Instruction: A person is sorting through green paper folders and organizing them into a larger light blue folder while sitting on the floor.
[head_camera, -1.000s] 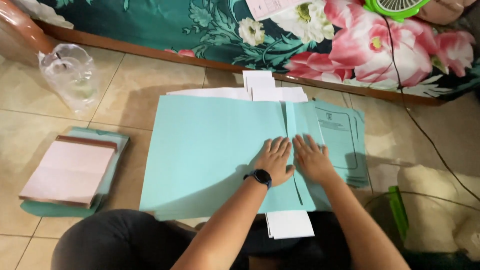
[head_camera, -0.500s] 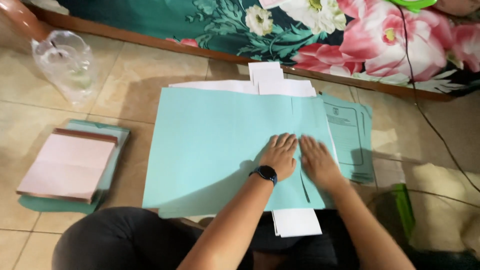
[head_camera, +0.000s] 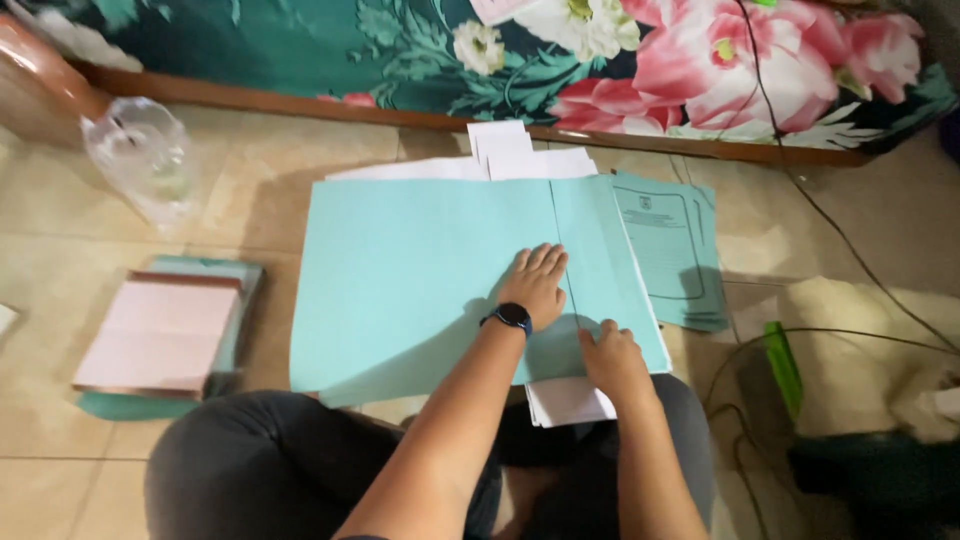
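On the tiled floor (head_camera: 60, 230), the left hand (head_camera: 538, 280) lay flat, fingers together, along the blue folder's (head_camera: 420, 270) crease, while the right hand (head_camera: 612, 358), having slid down to the near edge, pressed there.

You have one view only, from the camera on your head, looking steeply down and forward at the tiled floor (head_camera: 120, 250). It sits close: your lap fills the near edge, the flowered mattress (head_camera: 640, 60) the far edge.
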